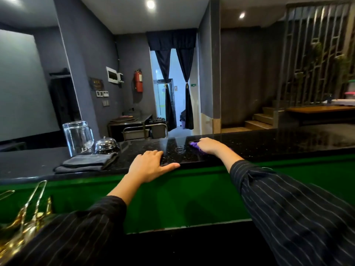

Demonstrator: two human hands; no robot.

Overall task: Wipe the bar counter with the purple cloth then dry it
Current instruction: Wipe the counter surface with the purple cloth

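The black speckled bar counter (pixel 269 144) runs across the view above a green front panel. My right hand (pixel 210 145) presses the purple cloth (pixel 195 144) flat on the counter near its far edge; only a small purple edge shows past my fingers. My left hand (pixel 151 165) lies flat on the near edge of the counter, fingers spread, thumb along the rim, holding nothing. Small wet drops shine on the stone between my hands.
A folded grey cloth (pixel 88 163) lies on the counter to the left. Behind it stand a clear glass pitcher (pixel 77 137) and a chrome service bell (pixel 105 144). Gold-coloured bar tools (pixel 25 217) sit low at the left.
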